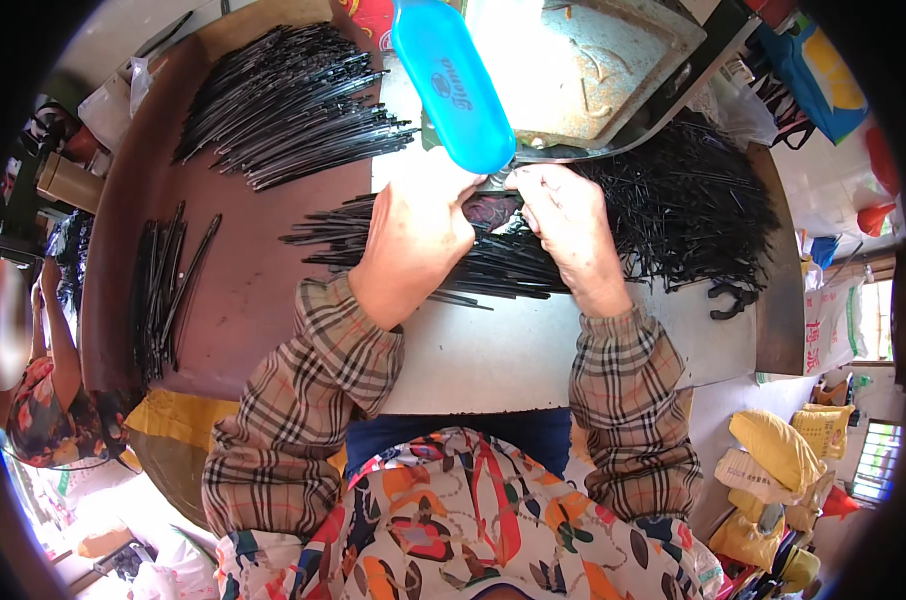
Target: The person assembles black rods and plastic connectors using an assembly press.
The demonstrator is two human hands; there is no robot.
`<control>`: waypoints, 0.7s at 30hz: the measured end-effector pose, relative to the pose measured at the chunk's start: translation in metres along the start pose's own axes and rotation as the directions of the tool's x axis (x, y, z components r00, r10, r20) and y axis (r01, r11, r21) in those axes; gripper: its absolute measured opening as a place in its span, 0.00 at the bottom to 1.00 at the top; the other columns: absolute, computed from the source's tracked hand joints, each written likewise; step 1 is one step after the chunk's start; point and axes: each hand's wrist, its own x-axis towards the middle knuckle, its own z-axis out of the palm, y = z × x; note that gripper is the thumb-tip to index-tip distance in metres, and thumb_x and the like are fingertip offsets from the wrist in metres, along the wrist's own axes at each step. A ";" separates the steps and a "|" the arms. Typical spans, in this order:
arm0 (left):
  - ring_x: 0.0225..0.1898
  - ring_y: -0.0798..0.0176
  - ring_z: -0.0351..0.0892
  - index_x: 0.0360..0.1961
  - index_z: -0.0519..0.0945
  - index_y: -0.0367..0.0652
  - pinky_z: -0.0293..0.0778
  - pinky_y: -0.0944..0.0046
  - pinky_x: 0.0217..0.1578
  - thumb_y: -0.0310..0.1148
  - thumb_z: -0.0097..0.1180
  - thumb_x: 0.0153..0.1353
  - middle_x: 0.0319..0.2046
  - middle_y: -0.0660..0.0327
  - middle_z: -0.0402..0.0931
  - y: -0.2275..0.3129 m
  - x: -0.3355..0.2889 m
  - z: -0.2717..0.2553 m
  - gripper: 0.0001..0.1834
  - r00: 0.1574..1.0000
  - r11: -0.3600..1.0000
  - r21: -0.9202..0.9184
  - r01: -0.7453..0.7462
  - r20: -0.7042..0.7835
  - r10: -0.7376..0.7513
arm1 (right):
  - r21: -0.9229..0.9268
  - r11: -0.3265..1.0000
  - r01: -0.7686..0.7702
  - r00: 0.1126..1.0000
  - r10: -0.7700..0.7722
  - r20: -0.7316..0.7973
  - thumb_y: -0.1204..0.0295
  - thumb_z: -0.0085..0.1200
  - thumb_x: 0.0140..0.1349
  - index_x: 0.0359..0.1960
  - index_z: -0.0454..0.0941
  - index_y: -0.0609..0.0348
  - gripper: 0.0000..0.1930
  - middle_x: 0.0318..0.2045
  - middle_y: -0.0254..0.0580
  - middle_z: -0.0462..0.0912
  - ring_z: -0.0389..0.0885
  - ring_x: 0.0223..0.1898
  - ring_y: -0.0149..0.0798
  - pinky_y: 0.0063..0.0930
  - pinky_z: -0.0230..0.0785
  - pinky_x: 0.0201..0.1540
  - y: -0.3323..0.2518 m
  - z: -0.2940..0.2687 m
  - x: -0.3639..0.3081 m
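My left hand [413,235] and my right hand [573,235] meet at the lower end of a long blue plastic piece [453,85], by the front edge of a worn metal machine [613,70]. Both sets of fingers are closed in a pinch. Whatever they hold is too small and too hidden to make out; the left fingertips go partly under the blue piece. Beneath my hands lies a bundle of thin black rods [513,272], stretching left and right across the tabletop [493,350].
A large heap of black rods [683,200] fills the right side. Neater rows of rods [283,105] lie far left, with a small bundle [163,290] nearer. A dark tool resembling pliers [733,300] rests near the right edge. Another person's arm [58,330] shows at left.
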 end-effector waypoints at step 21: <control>0.23 0.55 0.75 0.31 0.81 0.37 0.71 0.62 0.28 0.22 0.61 0.47 0.21 0.52 0.75 0.019 0.008 -0.012 0.07 0.996 0.955 0.293 -0.041 0.090 0.015 | -0.115 0.985 0.129 0.991 -0.125 0.042 0.76 0.55 0.62 0.35 0.82 0.69 0.07 0.27 0.35 0.82 0.75 0.29 0.22 0.19 0.67 0.33 -0.007 -0.015 -0.004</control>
